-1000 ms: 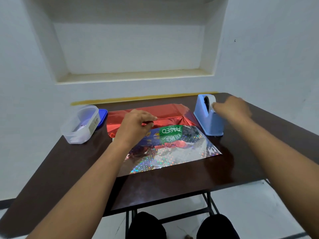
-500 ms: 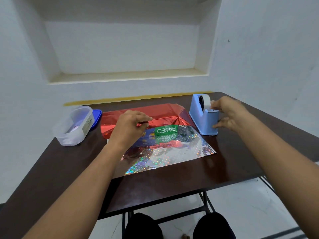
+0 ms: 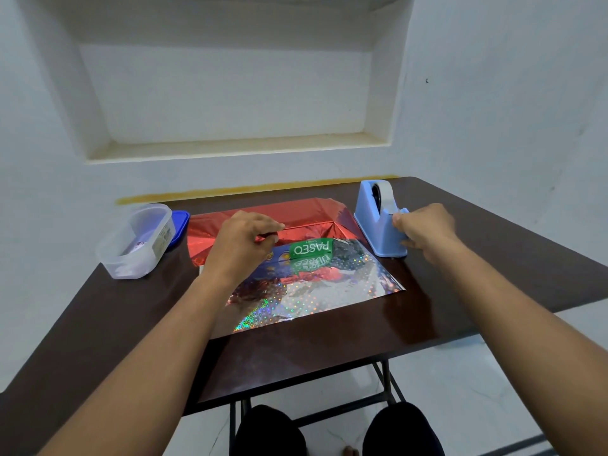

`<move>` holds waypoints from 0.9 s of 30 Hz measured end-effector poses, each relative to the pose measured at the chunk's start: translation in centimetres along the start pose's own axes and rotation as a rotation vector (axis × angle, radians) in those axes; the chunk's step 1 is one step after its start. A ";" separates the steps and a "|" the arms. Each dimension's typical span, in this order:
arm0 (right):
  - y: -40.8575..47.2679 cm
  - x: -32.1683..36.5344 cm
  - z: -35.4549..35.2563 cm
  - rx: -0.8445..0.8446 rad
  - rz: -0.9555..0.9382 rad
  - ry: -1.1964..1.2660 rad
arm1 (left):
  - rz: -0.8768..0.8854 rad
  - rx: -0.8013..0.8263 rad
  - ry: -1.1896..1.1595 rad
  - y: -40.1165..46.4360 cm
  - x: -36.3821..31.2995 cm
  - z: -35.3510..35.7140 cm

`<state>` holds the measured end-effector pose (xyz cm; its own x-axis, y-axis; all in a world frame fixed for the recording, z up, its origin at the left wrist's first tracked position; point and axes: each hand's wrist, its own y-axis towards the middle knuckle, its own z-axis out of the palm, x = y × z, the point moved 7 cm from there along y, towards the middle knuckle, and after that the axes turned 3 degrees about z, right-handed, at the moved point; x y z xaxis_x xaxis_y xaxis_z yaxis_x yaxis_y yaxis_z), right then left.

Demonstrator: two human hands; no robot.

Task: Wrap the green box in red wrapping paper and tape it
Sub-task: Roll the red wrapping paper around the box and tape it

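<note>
Fingers (image 3: 273, 229) on red wrapping paper (image 3: 306, 215) half-covering green box (image 3: 311, 248)

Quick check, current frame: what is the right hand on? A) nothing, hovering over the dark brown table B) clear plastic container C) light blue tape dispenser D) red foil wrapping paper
C: the right hand grips the cutter end of the light blue tape dispenser, while the left hand holds the red foil wrapping paper folded over the green box.
</note>
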<state>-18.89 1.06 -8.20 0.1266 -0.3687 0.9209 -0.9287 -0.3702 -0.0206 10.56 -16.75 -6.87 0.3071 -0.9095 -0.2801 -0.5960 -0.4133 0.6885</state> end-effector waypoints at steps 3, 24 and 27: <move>-0.6 0.9 -0.3 -0.017 -0.064 -0.108 | -0.004 0.004 0.002 0.0 0.1 0.0; -11.5 3.3 6.4 0.284 -0.375 0.179 | -0.088 0.118 -0.032 0.0 1.3 -1.2; -12.4 3.5 9.1 0.294 -0.394 0.154 | -0.151 0.118 -0.119 -0.1 1.3 -1.7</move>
<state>-3.75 -3.36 -8.27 0.3736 -0.0319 0.9270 -0.6811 -0.6879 0.2508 12.22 -17.83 -6.16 0.3134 -0.8329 -0.4560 -0.6350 -0.5409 0.5515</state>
